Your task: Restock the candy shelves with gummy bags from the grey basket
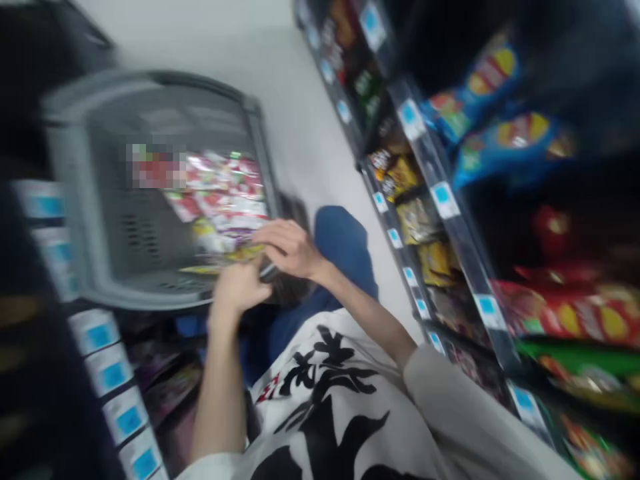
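A grey plastic basket (165, 297) holds several shiny snack packets (230, 183), mostly red and white. Close to my hands, at its near right corner, lies a yellow packet (245, 253). My right hand (287, 247) is over that corner, its fingers stretched left by the yellow packet and its thumb side apart from them. Just below, my left hand (240, 287) bends over the near rim, its fingers mostly hidden. The two hands almost meet. Blur leaves it unclear whether either one touches the packet.
On the right, dark shelves hold blue chip bags (505, 143), red chip bags (575, 310) and smaller yellow packets (435, 263). Blue-and-white price labels (127, 420) line another shelf at left. Pale floor (295, 127) runs between them, beside my blue-clad knee (343, 240).
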